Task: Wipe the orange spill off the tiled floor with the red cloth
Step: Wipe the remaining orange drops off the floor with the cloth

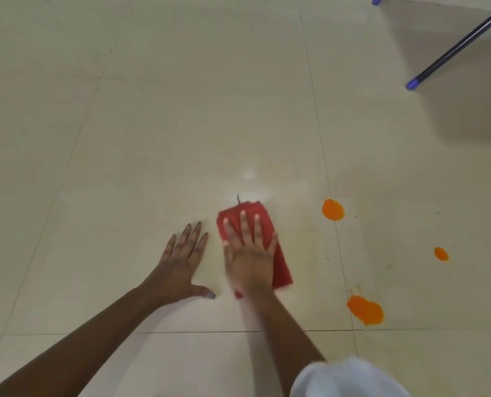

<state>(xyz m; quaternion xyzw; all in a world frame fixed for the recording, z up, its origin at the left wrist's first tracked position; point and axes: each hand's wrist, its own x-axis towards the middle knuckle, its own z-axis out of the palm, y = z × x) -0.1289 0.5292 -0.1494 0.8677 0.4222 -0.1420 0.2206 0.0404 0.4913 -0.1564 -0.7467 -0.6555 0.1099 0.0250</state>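
Nearest is a pale fabric [350,379], probably the person's clothing. The right hand [248,253] lies flat, fingers straight and spread, on the red cloth [281,267] and presses it to the tiled floor [181,138], I think for wiping. The left hand [181,267], flat and holding nothing, rests just beside, likely as support. The orange spill [366,310] lies in three blots right of the cloth, apart from it.

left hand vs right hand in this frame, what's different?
The right hand presses flat on the red cloth; the left hand rests on the bare tiled floor beside it. The right hand looks blurred at the wrist; the left hand is sharp. The left hand's thumb splays wide; the right hand's thumb lies close alongside. Both are palm-down with straight fingers.
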